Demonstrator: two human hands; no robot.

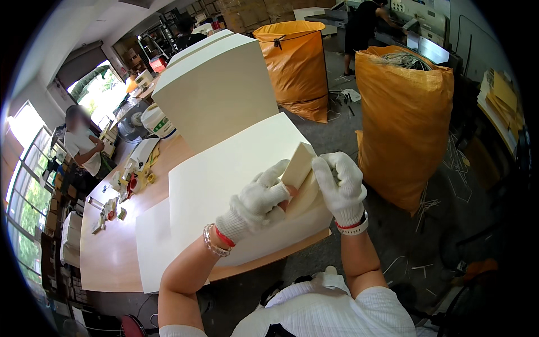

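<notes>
Both of my hands wear white knit gloves over a stack of large cream sheets. My left hand [255, 201] is closed around a small, narrow cream card piece [297, 165], with bare fingertips showing through the glove. The piece stands tilted above the stack's right corner. At its right edge my right hand [340, 185] is closed, thumb and fingers pinched against it. Whether the piece is one folded card or several layers I cannot tell. The large sheet stack [224, 168] lies under my hands, its right corner partly hidden by them.
A tall block of cream sheets [219, 90] stands behind. Tape rolls [133, 184] and small items lie on the wooden table [112, 258] at left, near a white tub [157, 121]. Two orange sacks [401, 123] [297, 73] stand on the floor. Other people are farther off.
</notes>
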